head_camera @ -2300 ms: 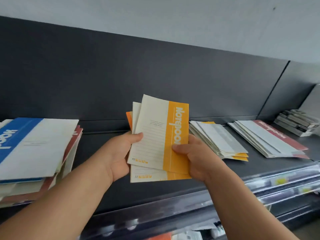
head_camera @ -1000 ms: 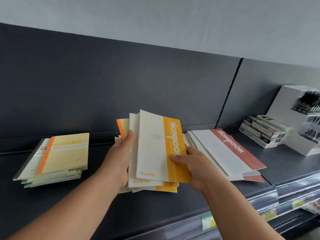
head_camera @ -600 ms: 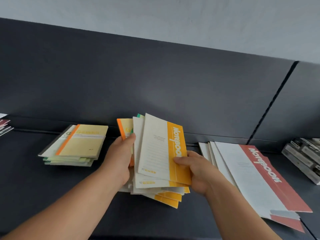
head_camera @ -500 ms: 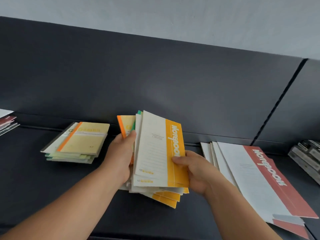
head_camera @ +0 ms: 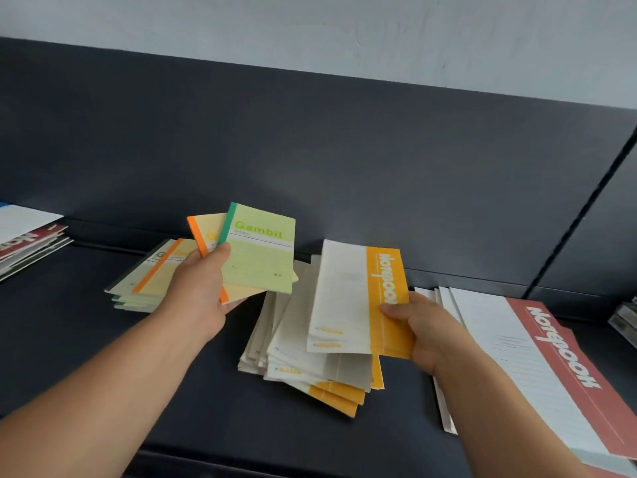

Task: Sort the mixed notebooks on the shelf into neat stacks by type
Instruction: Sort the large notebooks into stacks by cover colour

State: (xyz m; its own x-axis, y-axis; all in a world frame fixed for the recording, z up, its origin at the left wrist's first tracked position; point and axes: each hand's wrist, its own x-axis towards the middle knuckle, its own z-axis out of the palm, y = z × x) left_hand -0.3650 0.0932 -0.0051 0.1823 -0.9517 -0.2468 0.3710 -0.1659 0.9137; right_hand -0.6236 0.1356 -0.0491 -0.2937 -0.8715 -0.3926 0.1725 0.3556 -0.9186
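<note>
My left hand (head_camera: 201,298) grips two small Gambit notebooks: a pale green one with a green spine (head_camera: 260,251) in front and a yellow one with an orange spine (head_camera: 203,232) behind. My right hand (head_camera: 422,331) holds white notebooks with an orange band (head_camera: 358,301) by their right edge, just above a loose, fanned pile of the same kind (head_camera: 310,370) lying on the dark shelf (head_camera: 103,339). A stack of small Gambit notebooks (head_camera: 151,276) lies to the left, behind my left hand.
Large white notebooks with a red band (head_camera: 537,370) lie fanned at the right. Another pile of large notebooks (head_camera: 27,236) sits at the far left edge. A dark stack (head_camera: 625,322) shows at the right border. The dark back panel rises behind everything.
The bundle held by both hands has split: my left hand has drawn the small Gambit notebooks off to the left, and my right hand keeps the orange-band ones over the pile.
</note>
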